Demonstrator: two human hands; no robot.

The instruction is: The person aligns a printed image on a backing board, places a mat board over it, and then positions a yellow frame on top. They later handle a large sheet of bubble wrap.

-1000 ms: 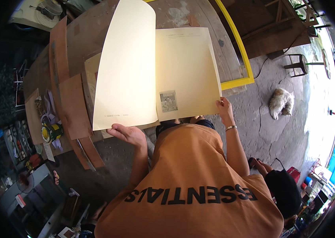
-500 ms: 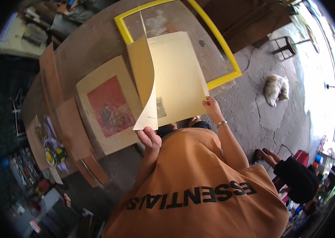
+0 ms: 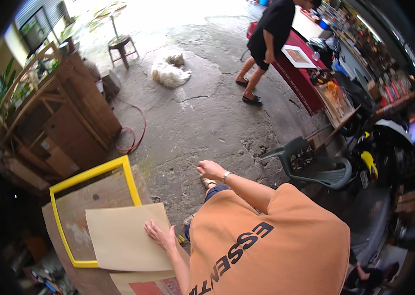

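Observation:
My left hand [image 3: 161,236] lies on a plain cream sheet [image 3: 124,237], near its right edge, with the fingers spread. The sheet rests on the wooden table and overlaps part of a yellow frame [image 3: 133,182]. Below it, a cream board with a red picture [image 3: 156,286] shows partly, cut off by the lower edge of the view. My right hand [image 3: 212,169] hangs over the floor beside the table, fingers curled in, with nothing visible in them.
A white dog [image 3: 170,71] lies on the cracked concrete floor. A wooden stool [image 3: 122,49] stands behind it. A person in black [image 3: 269,37] is by a red-covered table [image 3: 298,88]. A green plastic chair [image 3: 310,164] stands at right, a wooden cabinet [image 3: 77,125] at left.
My view has turned to the right. The cream sheets, held up in both hands before, now lie flat and closed. My right hand has let go; my left now rests flat on top.

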